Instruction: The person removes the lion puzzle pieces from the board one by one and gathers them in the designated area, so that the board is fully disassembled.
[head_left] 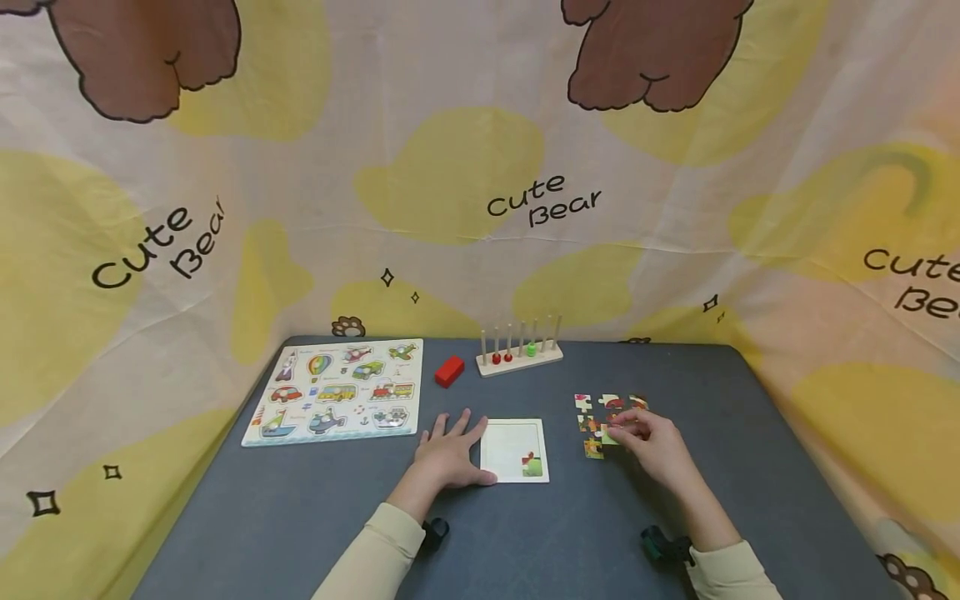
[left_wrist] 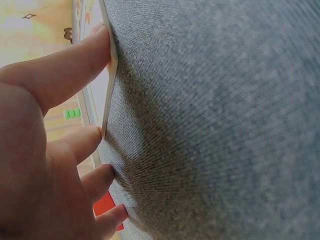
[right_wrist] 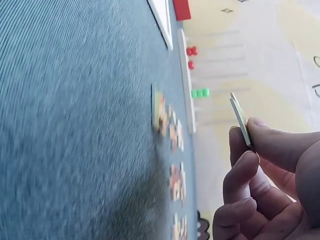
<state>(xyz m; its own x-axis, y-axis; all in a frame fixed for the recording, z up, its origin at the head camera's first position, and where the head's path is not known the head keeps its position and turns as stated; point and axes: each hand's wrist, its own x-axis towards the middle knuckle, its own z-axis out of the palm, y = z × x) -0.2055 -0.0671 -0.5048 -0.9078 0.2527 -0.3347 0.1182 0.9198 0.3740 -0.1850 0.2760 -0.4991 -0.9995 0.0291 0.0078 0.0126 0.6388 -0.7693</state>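
Pinched between the thumb and fingers of my right hand [head_left: 662, 447] is a jigsaw piece [right_wrist: 240, 120], seen nearly edge-on in the right wrist view and lifted off the table. Several loose jigsaw pieces [head_left: 593, 450] lie in rough rows beside and below that hand. My left hand [head_left: 447, 458] has its fingers spread at the left side of a white puzzle tray [head_left: 498, 450]. Its thumb and index fingertip touch the tray's edge, which shows close up in the left wrist view. In the tray's lower right corner sits a green and red patch of jigsaw [head_left: 532, 467].
A picture board [head_left: 415, 354] with vehicle shapes lies at the back left. Beside it is a red block [head_left: 449, 372]. Farther back stands a wooden peg rack [head_left: 517, 364] with red and green beads. A printed cloth [head_left: 450, 183] hangs behind the dark table [head_left: 525, 542].
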